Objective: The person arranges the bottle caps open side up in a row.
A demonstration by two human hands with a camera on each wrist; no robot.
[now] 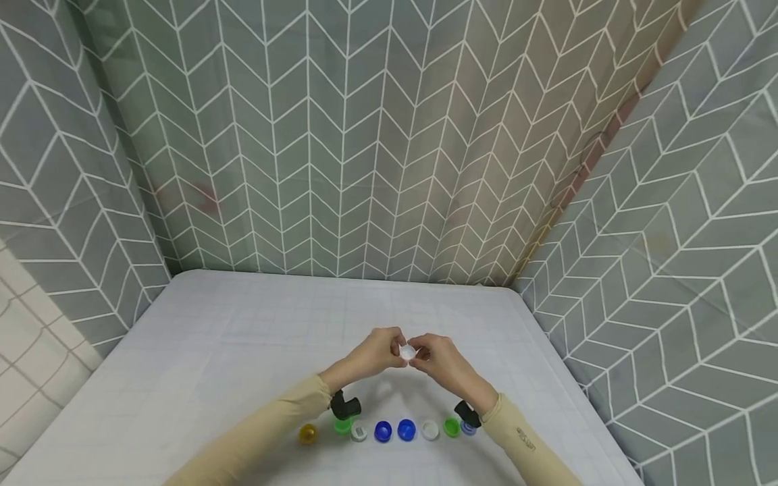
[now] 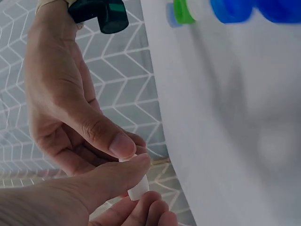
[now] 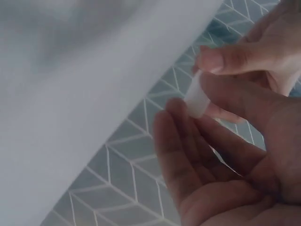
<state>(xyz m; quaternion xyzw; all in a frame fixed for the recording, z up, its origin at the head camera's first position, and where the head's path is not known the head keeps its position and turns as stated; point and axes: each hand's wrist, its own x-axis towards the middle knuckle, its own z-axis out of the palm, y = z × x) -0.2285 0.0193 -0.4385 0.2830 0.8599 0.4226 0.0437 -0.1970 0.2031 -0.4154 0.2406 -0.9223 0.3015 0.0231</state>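
A small white bottle cap (image 1: 408,352) is held up over the table between both hands, its round face showing in the head view. My left hand (image 1: 372,352) pinches it from the left with thumb and fingers. From the other side my right hand (image 1: 446,364) also grips its edge. In the left wrist view the side of the cap (image 2: 138,189) shows below the left thumb, with the right thumb close above. The right wrist view shows the cap (image 3: 197,98) as a short white cylinder, partly covered by the right thumb.
Several caps lie in a row on the white table (image 1: 255,324) nearer the body: amber (image 1: 308,434), green (image 1: 343,426), white (image 1: 359,431), two blue including one (image 1: 383,431), white (image 1: 430,430), green (image 1: 452,426) and pale blue (image 1: 468,428). Patterned curtains (image 1: 340,135) surround the table.
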